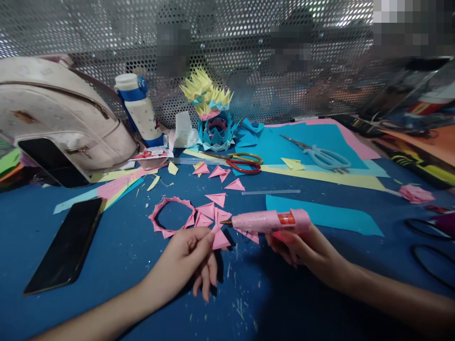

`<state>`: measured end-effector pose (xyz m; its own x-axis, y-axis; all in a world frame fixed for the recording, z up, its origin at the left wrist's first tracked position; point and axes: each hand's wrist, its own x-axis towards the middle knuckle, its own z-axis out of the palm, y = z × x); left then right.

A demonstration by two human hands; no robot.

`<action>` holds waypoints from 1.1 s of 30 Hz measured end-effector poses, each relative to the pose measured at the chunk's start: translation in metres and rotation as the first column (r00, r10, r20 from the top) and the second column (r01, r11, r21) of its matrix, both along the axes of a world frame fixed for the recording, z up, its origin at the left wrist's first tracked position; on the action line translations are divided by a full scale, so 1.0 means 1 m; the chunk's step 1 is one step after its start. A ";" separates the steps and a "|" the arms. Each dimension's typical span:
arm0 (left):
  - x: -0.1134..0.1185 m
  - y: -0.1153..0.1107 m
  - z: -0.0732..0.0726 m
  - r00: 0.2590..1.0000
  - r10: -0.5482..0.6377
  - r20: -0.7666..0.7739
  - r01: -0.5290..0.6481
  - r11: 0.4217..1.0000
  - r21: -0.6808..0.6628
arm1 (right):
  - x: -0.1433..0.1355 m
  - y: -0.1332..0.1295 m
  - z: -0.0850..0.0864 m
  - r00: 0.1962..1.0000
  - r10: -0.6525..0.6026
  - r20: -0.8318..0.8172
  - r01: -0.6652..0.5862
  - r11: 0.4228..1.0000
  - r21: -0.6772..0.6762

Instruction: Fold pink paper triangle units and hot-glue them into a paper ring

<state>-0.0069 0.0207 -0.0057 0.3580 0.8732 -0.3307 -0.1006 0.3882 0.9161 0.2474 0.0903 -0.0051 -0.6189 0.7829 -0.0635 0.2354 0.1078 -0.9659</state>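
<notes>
My left hand (194,258) pinches a folded pink paper triangle (220,239) between thumb and forefinger, the other fingers hanging loose. My right hand (302,248) is wrapped round the handle of a pink hot glue gun (259,221), whose brass nozzle points left, right by the held triangle; whether it touches cannot be made out. Just beyond my left hand lies a pink paper ring (155,213) with a pointed rim. Several loose pink folded triangles (215,200) are scattered behind the nozzle, and a few lie partly beneath the gun.
Behind stand a blue paper bowl (216,137), a yellow pointed paper piece (202,90), a bottle (138,111) and a backpack (60,109). Red-and-yellow scissors (245,166), light-blue scissors (327,157), a clear glue stick (270,192), a blue paper strip (320,215) and a phone (67,246) lie around.
</notes>
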 end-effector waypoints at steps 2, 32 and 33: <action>0.000 0.000 0.000 1.000 -0.001 0.004 0.001 1.000 0.003 | 0.000 0.000 0.002 1.000 0.019 -0.013 -0.019 0.999 0.038; 0.003 -0.008 -0.001 0.997 0.031 -0.067 -0.025 0.996 0.082 | 0.005 0.006 0.014 0.962 0.139 0.236 -0.264 0.701 0.663; 0.003 -0.008 -0.001 0.997 0.031 -0.066 -0.025 0.996 0.081 | 0.005 0.006 0.014 0.963 0.141 0.231 -0.261 0.702 0.663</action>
